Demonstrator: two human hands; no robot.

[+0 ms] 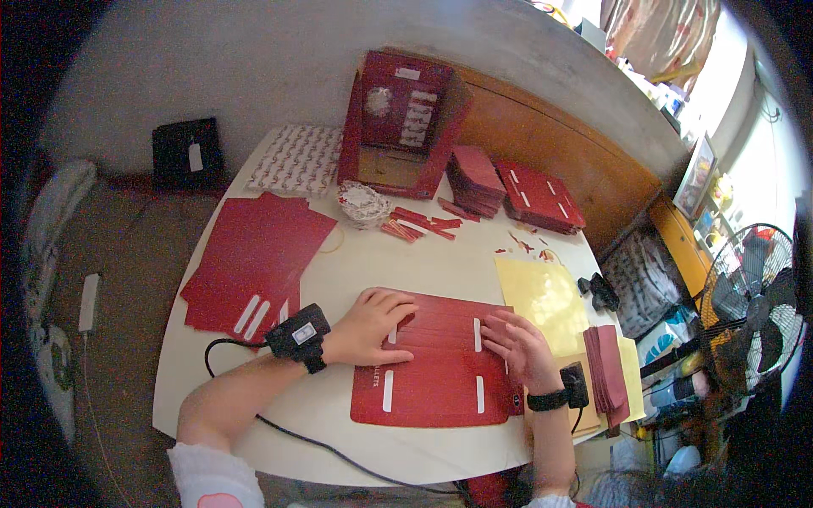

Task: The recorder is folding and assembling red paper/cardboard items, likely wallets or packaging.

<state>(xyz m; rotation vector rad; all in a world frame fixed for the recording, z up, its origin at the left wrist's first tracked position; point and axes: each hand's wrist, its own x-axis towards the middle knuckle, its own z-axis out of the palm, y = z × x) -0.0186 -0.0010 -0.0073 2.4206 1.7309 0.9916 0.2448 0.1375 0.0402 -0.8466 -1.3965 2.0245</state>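
A flat red sheet (434, 385) of card or leather-like material lies in front of me, with rounded near corners and white strips along its left and right sides. My left hand (366, 330) rests on its left edge, fingers apart and thumb stretched inward, partly covering the upper left strip (392, 334). At the right edge, my right hand (520, 345) touches the sheet with its fingers extended, beside the upper right strip (477, 335). Neither hand grips anything. Each wrist carries a black strapped device, the left one (298, 333) trailing a cable.
On the white table (339, 436), red sheets (254, 245) are fanned at left. A red box (406, 118), a crumpled white roll (364, 206), and stacks of red pieces (542, 196) stand behind. Yellow paper (542, 292) and maroon strips (603, 372) lie right. A fan (749, 292) stands beyond.
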